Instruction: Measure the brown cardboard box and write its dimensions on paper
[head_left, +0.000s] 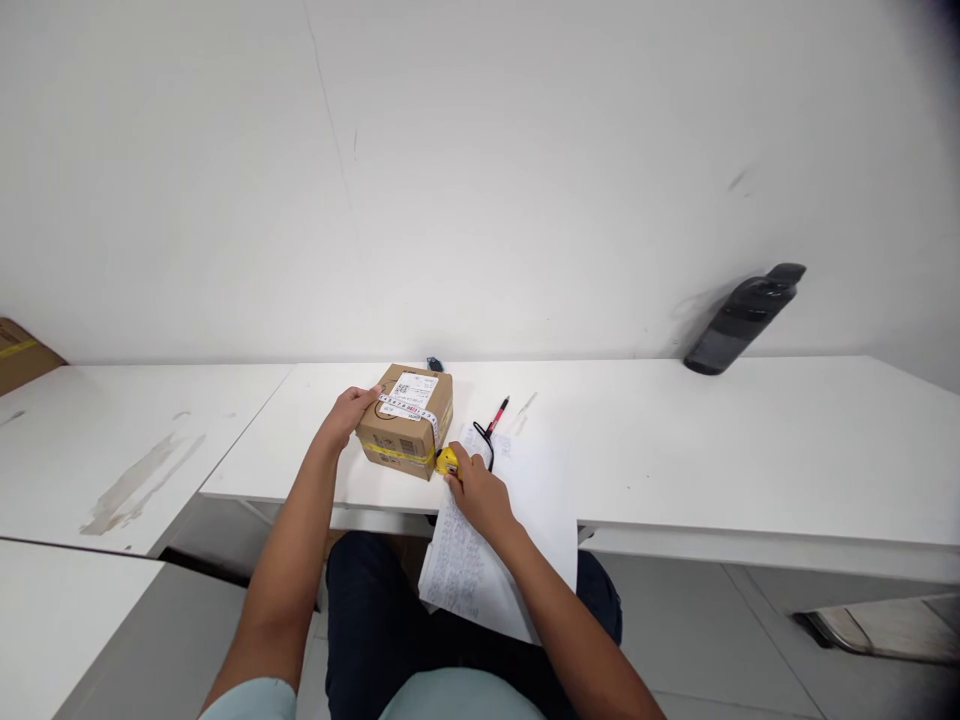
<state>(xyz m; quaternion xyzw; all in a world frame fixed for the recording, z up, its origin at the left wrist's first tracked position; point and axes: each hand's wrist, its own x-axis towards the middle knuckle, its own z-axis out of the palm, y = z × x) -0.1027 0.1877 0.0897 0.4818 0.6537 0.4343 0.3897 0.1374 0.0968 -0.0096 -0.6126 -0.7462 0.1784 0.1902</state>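
Head view shows a cardboard box (391, 437) on the counter (660, 450), a white tape blade (405, 408) laid across its top and bent down its right side. Right hand (480, 488): fingers clamped on the yellow tape case (446, 461) beside the box's near right corner. Left hand (351, 412): fingers against the box's left edge; cannot tell whether they pinch the blade. Assessed: box stiff, probably light, best held by opposite sides; blade flexible; case hard, compact, gripped by its flanks.
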